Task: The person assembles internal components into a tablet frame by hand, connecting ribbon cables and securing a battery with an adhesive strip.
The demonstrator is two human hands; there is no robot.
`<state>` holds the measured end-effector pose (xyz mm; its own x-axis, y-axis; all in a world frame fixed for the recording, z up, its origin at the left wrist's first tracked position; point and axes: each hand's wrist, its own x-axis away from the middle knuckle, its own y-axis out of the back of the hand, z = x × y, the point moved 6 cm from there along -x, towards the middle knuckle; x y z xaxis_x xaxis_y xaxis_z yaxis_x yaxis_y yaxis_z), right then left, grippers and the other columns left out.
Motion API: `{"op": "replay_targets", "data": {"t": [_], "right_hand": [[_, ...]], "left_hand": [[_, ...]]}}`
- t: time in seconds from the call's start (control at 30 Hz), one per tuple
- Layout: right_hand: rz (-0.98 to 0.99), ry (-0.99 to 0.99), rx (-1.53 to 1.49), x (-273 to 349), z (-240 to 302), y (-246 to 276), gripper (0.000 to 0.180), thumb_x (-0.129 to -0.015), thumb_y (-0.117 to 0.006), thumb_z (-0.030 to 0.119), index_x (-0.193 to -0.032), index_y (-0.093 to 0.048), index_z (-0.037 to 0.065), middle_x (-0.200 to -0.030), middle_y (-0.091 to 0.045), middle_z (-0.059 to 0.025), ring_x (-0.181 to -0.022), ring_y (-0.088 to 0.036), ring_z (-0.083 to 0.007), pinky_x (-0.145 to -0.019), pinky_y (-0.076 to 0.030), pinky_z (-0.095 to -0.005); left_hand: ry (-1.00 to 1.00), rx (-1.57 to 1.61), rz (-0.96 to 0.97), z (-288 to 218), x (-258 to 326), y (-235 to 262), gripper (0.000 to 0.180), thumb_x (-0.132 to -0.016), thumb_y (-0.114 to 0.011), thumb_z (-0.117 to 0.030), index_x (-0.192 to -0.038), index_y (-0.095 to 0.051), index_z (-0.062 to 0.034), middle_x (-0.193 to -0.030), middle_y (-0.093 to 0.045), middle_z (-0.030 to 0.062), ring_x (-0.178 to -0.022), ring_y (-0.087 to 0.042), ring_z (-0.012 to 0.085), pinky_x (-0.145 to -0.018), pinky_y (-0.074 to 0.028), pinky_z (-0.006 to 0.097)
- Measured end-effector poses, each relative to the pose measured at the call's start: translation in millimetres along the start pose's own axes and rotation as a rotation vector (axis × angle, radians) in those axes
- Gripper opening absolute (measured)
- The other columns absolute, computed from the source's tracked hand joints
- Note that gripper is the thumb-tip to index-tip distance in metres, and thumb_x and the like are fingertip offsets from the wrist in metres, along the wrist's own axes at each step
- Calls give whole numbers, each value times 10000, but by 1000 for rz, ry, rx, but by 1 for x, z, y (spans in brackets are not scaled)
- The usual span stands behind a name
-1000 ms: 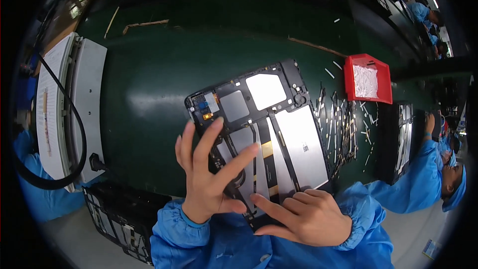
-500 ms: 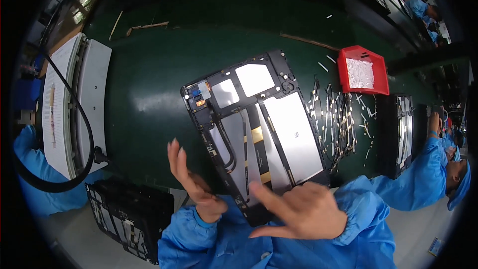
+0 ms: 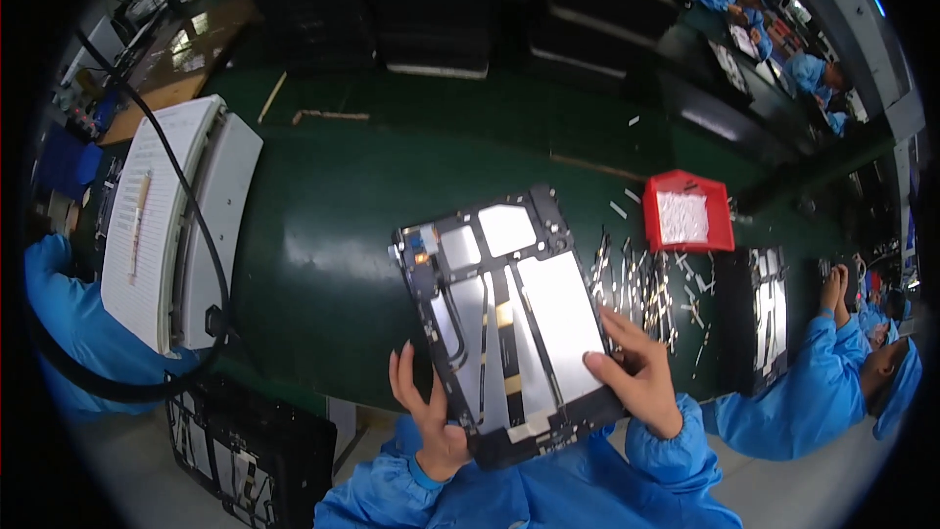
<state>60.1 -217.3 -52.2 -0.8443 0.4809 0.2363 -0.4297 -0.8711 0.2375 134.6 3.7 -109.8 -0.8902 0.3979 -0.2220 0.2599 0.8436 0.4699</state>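
Note:
An opened tablet (image 3: 568,319) with silver plates, dark ribbon cables and a black frame is tilted in front of my body, its inner side facing up. My right hand (image 3: 638,372) grips its right edge, with the thumb on the silver plate and the fingers at the rim. Along the lower left edge, my left hand (image 3: 426,416) is close against the frame with its fingers stretched and apart; whether it bears any weight I cannot tell. A pale strip (image 3: 534,426) lies across the tablet's near end, and a small blue and orange part (image 3: 421,247) sits at its far left corner.
Right of the tablet lie several ribbon cables (image 3: 636,284) and loose white strips (image 3: 697,279), below a red bin (image 3: 729,216) of white pieces. A white binder with paper (image 3: 147,206) and a black cable (image 3: 186,177) stand left. Another opened tablet (image 3: 769,314) lies near a co-worker (image 3: 813,382).
My right hand has moved from over the tablet's near end to its right edge and taken hold. The near end now shows a pale strip. The left hand has come against the frame; the view has shifted.

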Motion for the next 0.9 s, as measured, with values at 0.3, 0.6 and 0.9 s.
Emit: {"op": "replay_targets", "data": {"t": [0.3, 0.6, 0.9], "right_hand": [[-141, -11, -232, -2, 35, 31, 476, -744, -691, 5, -1189, -544, -77, -718, -589, 16, -673, -515, -39, -673, -415, -186], [-305, 324, -371, -168, 147, 163, 581, -818, -654, 246, -1318, -449, 33, -1197, -557, -115, -1032, -578, -180, -872, -473, -291], [-114, 349, -542, -362, 187, 212, 194, -769, -698, 113, -947, -661, 48, -867, -666, -67, -729, -632, -190, -687, -511, -271]], "left_hand": [[-48, -9, -78, -32, -13, 21, 734, -915, -181, -591, -1187, -561, -26, -1392, -237, 272, -1300, -170, 451, -1066, -116, 542], [14, -21, -161, 29, -6, 16, 496, -929, -401, -380, -1197, -493, 27, -1318, -348, 233, -1235, -323, 413, -1008, -278, 499], [-237, -86, -422, 18, -1, 23, 273, -917, -496, -198, -986, -616, 37, -1166, -510, 201, -1076, -499, 343, -931, -399, 419]]}}
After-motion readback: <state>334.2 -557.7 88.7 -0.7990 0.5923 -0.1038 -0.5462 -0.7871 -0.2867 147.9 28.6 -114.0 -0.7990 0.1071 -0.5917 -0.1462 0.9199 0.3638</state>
